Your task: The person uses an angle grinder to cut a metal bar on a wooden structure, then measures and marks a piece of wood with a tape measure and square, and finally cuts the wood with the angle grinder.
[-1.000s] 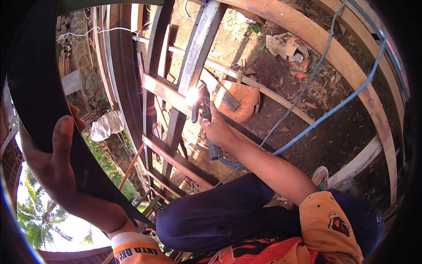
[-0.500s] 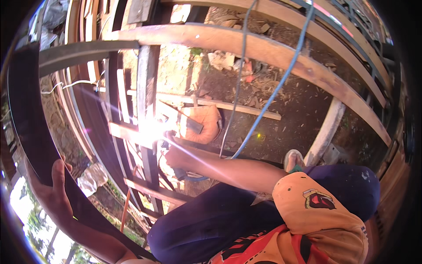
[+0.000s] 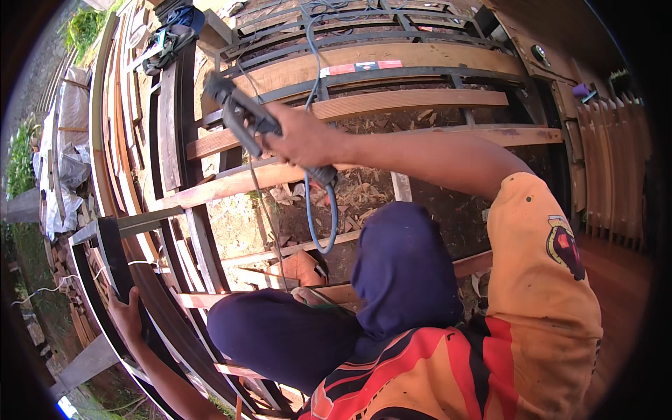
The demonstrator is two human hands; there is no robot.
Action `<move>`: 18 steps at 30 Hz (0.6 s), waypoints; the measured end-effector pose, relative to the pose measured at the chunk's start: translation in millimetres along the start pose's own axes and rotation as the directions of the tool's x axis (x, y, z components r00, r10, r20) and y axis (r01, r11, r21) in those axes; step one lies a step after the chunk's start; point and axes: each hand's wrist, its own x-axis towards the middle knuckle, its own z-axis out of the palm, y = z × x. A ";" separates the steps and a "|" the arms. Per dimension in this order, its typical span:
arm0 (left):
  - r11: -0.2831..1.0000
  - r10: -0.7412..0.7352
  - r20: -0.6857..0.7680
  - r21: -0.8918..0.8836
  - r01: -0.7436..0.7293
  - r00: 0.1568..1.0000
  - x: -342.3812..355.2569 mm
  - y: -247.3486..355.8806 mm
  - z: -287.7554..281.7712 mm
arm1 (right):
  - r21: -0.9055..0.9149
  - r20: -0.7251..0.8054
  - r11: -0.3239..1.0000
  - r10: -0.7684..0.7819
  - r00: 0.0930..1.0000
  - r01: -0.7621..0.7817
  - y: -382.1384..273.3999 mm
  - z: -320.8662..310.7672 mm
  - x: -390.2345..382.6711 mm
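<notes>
My right hand point(image 3: 301, 136) is closed round the handle of a black welding electrode holder point(image 3: 245, 115), raised in front of me above the wooden beams. Its jaw end points to the far left, and a blue cable point(image 3: 334, 224) loops down from the handle's rear. I cannot make out a rod in the jaws. At the lower left, my left hand point(image 3: 126, 318) grips a dark metal bar point(image 3: 110, 252) of an upright rectangular frame, its thumb on the near face. This frame joins a lattice of dark metal and wooden bars point(image 3: 203, 245) in front of my knees.
Long wooden beams point(image 3: 413, 101) and a dark metal framework cross the far side. An orange-brown block point(image 3: 302, 269) sits on the ground among wood chips. Planks point(image 3: 105, 140) and plastic sheeting point(image 3: 70, 168) lie at the left, a bag point(image 3: 171, 38) at the far left. A slatted wooden panel point(image 3: 612, 171) stands right.
The bright welding arc has gone out. My right hand has lifted the electrode holder up and away from the joint. My view has shifted, and my left hand remains on the metal frame.
</notes>
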 end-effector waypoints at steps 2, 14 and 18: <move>0.999 -0.020 -0.002 0.028 0.020 1.000 8.0 29.7 -2.3 | -0.027 -0.270 0.995 -0.105 0.957 0.101 -5.7 -84.4 -33.2; 0.976 -0.005 -0.113 0.215 0.029 0.994 16.1 74.3 27.1 | 0.501 -0.863 0.631 0.317 0.393 0.593 139.2 -196.6 -215.9; 0.980 0.013 -0.136 0.197 0.014 0.991 23.6 112.0 42.0 | 0.616 -0.775 0.548 0.552 0.309 0.565 189.5 -143.8 -243.6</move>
